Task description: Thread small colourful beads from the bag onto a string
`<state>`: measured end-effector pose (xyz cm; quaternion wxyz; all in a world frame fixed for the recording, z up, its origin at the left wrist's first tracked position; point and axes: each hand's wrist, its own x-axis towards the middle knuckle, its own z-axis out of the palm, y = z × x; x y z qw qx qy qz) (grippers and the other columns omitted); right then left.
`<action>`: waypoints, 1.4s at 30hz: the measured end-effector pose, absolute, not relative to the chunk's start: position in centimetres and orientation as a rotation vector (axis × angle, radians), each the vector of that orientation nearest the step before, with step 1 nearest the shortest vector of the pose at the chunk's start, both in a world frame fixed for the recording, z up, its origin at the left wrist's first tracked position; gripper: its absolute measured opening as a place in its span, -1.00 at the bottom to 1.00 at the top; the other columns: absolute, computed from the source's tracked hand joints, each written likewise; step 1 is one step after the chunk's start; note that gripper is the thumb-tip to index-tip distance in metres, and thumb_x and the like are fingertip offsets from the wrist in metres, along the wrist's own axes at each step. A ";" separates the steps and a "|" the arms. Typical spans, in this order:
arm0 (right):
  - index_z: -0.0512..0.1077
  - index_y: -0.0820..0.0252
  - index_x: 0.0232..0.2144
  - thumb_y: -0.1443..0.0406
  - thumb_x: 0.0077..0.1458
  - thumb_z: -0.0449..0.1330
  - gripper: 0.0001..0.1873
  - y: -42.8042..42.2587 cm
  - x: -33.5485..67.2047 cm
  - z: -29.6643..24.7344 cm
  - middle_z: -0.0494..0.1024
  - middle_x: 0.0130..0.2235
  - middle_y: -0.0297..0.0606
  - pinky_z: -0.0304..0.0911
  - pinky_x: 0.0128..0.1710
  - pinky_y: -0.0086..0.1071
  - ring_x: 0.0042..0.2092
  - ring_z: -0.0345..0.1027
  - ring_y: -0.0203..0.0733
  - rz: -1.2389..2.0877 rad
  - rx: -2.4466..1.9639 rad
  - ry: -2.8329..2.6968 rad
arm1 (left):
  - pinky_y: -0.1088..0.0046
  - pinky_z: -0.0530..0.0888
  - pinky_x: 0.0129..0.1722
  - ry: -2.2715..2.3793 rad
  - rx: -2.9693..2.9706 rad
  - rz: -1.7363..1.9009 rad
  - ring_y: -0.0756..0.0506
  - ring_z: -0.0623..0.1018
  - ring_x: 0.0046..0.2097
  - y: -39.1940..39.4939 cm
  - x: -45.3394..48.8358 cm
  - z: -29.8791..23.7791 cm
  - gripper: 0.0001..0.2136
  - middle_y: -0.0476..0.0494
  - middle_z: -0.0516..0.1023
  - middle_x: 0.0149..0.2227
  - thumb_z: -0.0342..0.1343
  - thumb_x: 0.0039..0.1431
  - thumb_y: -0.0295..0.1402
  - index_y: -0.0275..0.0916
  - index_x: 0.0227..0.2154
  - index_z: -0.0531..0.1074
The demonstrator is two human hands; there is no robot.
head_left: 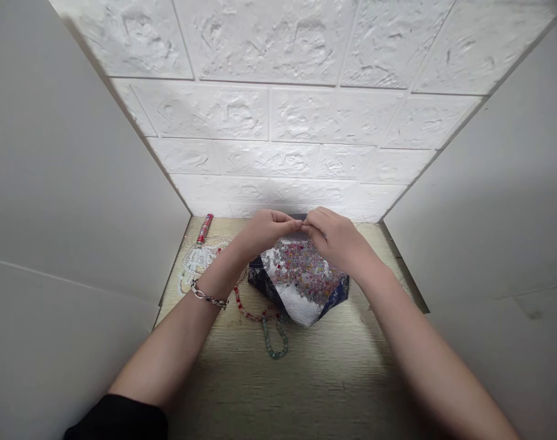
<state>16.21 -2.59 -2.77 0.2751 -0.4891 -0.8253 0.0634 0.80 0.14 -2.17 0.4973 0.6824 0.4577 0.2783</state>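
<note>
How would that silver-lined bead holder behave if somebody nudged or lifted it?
The silver-lined bead holder would probably flex, as its sides look like thin folded sheet. Its angular shape suggests sliding rather than rolling. The loose beads inside look small and unstrung, so they could shift or spill if it tips.

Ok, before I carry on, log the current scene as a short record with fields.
left hand: fingertips close to the right hand's, over the container
right hand: fingers bent; anything held is too small to tell
container: silver-lined, holding loose multicoloured beads
near side: green bead loop
left side: white bead strands, red cylinder
left wrist: chain bracelet
</note>
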 end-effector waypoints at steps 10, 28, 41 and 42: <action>0.13 0.22 -0.59 0.30 0.02 -0.14 -0.81 -3.4 15.9 -2.1 0.20 -0.58 -0.39 -0.12 -0.52 -0.49 -0.53 0.00 -0.41 0.188 -1.362 -2.166 | 0.58 0.28 -0.47 0.819 1.639 0.444 0.08 0.35 -0.43 -0.4 0.3 -0.9 -0.78 -0.04 0.38 -0.48 -0.02 -0.04 -0.24 -0.30 -0.43 0.37; 0.40 0.19 -0.54 0.38 -0.17 0.01 -0.84 -1.3 16.9 -6.7 0.43 -0.49 -0.26 -0.02 -0.48 -0.45 -0.44 0.21 -0.31 0.606 -1.608 -2.502 | 0.51 0.34 -0.38 0.702 1.265 0.652 0.10 0.38 -0.46 -0.3 0.5 -1.2 -0.82 -0.03 0.37 -0.52 -0.04 0.00 -0.31 -0.33 -0.56 0.27; 0.40 0.18 -0.48 0.45 -0.18 -0.03 -0.77 -1.6 16.8 -7.4 0.44 -0.43 -0.21 -0.04 -0.52 -0.45 -0.41 0.25 -0.26 0.500 -1.741 -2.521 | 0.61 -0.08 -0.71 0.799 1.321 0.667 0.16 -0.06 -0.68 -0.2 0.4 -1.2 -0.82 0.12 -0.08 -0.69 -0.09 0.03 -0.28 -0.26 -0.57 0.18; 0.40 0.18 -0.46 0.44 -0.17 -0.03 -0.77 -1.6 16.8 -7.3 0.44 -0.42 -0.21 -0.04 -0.51 -0.45 -0.40 0.25 -0.27 0.494 -1.715 -2.511 | 0.60 -0.11 -0.71 0.826 1.354 0.653 0.16 -0.06 -0.68 -0.2 0.5 -1.2 -0.82 0.12 -0.08 -0.70 -0.09 0.03 -0.27 -0.26 -0.57 0.19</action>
